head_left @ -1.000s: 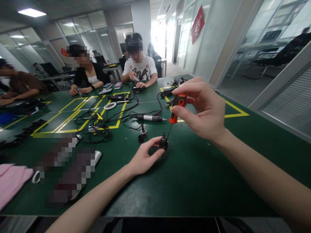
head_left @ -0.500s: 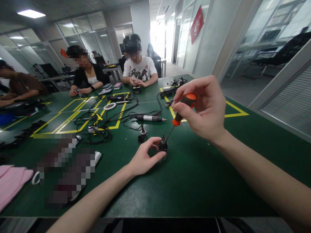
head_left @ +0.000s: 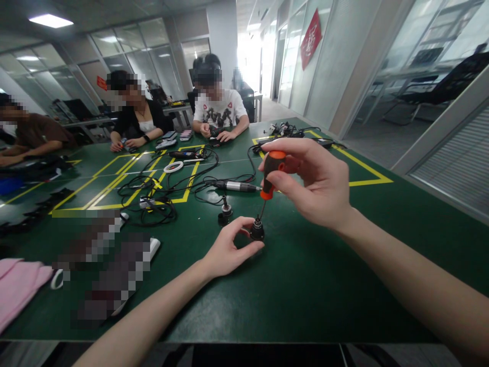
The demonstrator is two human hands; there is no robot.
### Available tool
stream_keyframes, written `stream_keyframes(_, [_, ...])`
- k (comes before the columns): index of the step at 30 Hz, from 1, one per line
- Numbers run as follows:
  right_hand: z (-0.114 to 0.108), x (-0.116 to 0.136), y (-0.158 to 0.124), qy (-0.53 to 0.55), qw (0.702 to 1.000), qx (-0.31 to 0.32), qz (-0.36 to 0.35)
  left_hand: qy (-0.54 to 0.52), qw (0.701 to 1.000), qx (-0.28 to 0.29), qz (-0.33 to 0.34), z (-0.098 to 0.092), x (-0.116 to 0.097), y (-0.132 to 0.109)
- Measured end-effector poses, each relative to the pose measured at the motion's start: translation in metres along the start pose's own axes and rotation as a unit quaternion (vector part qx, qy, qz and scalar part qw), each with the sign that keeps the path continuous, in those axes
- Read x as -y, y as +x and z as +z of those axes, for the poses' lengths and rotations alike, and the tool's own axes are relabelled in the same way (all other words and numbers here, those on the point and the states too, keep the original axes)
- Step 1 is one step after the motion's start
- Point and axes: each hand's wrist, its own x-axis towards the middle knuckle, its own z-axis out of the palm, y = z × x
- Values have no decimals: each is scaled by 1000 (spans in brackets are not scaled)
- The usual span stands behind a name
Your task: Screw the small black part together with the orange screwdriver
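My left hand (head_left: 228, 248) pinches a small black round part (head_left: 257, 230) that stands on the green table (head_left: 305, 285), thumb and forefinger curled round it. My right hand (head_left: 313, 181) grips an orange and black screwdriver (head_left: 270, 173) nearly upright, its thin shaft pointing down with the tip in the top of that part. A second small black part (head_left: 224, 214) stands just left and behind.
A silver pen-like power tool (head_left: 236, 186) lies behind, among tangled black cables (head_left: 160, 188) and yellow floor-tape lines. Blurred objects and a pink cloth (head_left: 19, 290) lie at the left. Three people sit at the far and left sides of the table.
My right hand has swung the screwdriver handle leftward, from tilted right to almost upright over the part. My left hand keeps its pinch on the part.
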Motion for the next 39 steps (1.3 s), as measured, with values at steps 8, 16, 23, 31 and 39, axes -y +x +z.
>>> stream_keyframes(8, [1,-4,-3,13,1000,-13,6,0,1000,1,6,0,0,0])
stream_keyframes(16, [5,-5,-3,31,998,-42,19,-1,1000,1,0,0,-3,0])
stream_keyframes(23, [1,-7,-2,-15,998,-54,1,5,1000,3,-8,0,0,0])
stream_keyframes(31, [1,-5,-1,22,999,-39,4,-5,1000,4,-3,0,1,-1])
stream_keyframes(39, [1,-10,-3,14,999,15,-34,-46,998,29,-32,1,-1,-4])
